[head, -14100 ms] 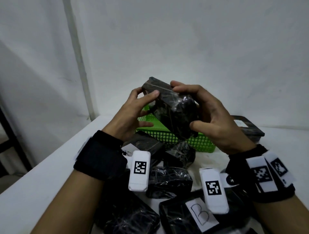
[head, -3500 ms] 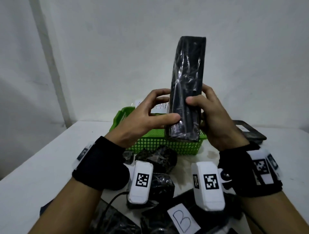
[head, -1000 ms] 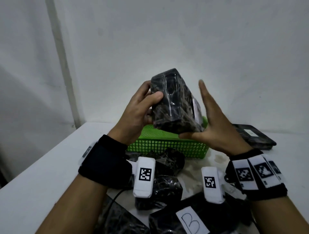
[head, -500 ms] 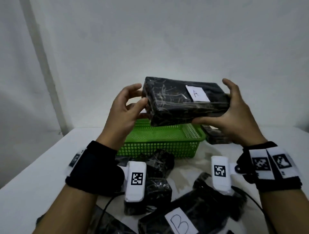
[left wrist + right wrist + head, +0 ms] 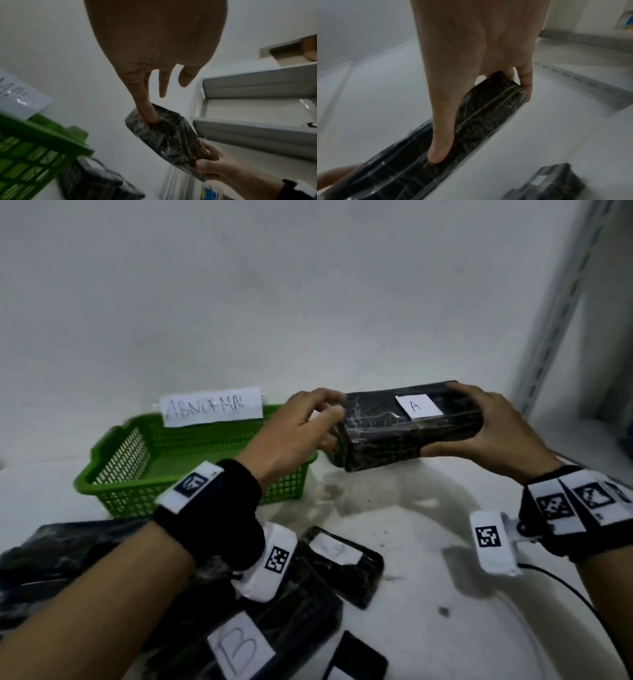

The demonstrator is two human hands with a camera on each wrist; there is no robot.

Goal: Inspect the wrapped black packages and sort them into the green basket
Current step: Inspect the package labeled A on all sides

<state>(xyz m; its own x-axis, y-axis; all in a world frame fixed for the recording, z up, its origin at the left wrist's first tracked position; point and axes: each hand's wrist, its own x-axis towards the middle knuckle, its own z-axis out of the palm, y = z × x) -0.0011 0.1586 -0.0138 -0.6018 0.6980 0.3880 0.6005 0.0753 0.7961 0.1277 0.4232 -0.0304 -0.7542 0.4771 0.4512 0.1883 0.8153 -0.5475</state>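
Note:
A black wrapped package [image 5: 407, 426] with a white label "A" on top hangs level above the table, to the right of the green basket [image 5: 130, 501]. My right hand [image 5: 472, 419] grips its right end; in the right wrist view the thumb [image 5: 440, 142] lies along the package's side [image 5: 479, 121] and the fingers hook over the far edge. My left hand [image 5: 329, 407] is at the left end. In the left wrist view only its index fingertip [image 5: 149, 117] touches the package [image 5: 168, 142], and the other fingers are straight and off it. The basket carries a paper sign "ABNORMAL" [image 5: 212, 405].
Several more black packages lie near the table's front: one labelled "B" [image 5: 274, 628], a flat one [image 5: 342, 563] and a pile at the left [image 5: 68, 559]. Another package [image 5: 332, 457] sits behind the held one, beside the basket. A metal shelf upright [image 5: 555, 313] stands at the right. A cable [image 5: 582, 601] trails from my right wrist.
The package labelled "A" has moved right and down, from above the basket to beside it. My left hand has loosened from a grip to a fingertip touch.

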